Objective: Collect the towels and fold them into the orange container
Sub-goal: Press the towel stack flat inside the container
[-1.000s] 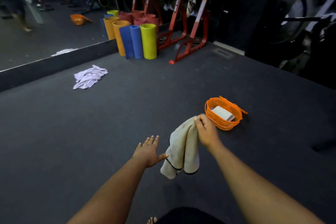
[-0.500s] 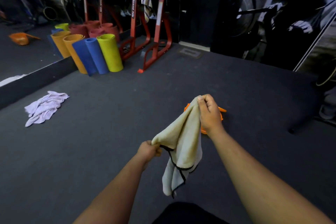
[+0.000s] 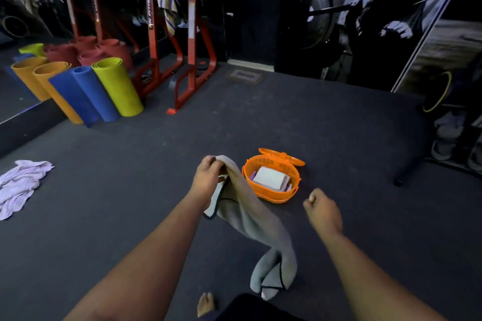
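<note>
Fingers (image 3: 212, 164) of left hand (image 3: 207, 180) pinch grey towel (image 3: 250, 219) corner, letting it hang for folding; right hand (image 3: 324, 212) clenched, holding nothing, beside orange container (image 3: 271, 191).

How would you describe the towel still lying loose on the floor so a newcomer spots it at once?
Start at the rolled mats standing by the mirror wall on the left, then follow the dark floor toward the camera along the left edge. There lies a crumpled pale lilac towel. Unlike the grey towel in the left hand, nobody touches it.
</note>
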Available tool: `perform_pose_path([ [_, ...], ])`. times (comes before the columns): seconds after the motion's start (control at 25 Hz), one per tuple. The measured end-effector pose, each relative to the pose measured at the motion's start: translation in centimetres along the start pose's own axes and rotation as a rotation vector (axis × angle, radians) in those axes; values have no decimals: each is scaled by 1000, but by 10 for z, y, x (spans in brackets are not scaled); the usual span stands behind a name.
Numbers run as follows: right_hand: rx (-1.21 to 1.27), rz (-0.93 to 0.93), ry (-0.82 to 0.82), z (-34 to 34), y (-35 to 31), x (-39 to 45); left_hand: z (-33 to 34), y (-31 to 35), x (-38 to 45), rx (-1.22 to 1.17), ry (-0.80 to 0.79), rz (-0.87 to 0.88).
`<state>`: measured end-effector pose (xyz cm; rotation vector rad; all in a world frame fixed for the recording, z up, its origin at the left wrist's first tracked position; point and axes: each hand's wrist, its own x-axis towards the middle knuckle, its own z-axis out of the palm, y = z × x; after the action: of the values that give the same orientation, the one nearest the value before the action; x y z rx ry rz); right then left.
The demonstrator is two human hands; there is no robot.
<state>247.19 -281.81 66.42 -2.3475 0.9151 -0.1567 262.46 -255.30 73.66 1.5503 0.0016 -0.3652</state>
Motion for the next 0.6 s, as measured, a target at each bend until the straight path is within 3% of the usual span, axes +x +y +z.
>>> perform_pose_path([
  [0.12,170,-98,-117,-3,-29,34,36,8,31,170,-244,32],
  [0.28,313,-362,-198,-11,-96,72,63,22,75,181,-469,103],
  [0.4,279,-379,-251,-12,-130,98,70,46,112,147,-545,103],
  [0.6,348,-265,-193,-6,-153,126,69,66,162,176,-647,44],
])
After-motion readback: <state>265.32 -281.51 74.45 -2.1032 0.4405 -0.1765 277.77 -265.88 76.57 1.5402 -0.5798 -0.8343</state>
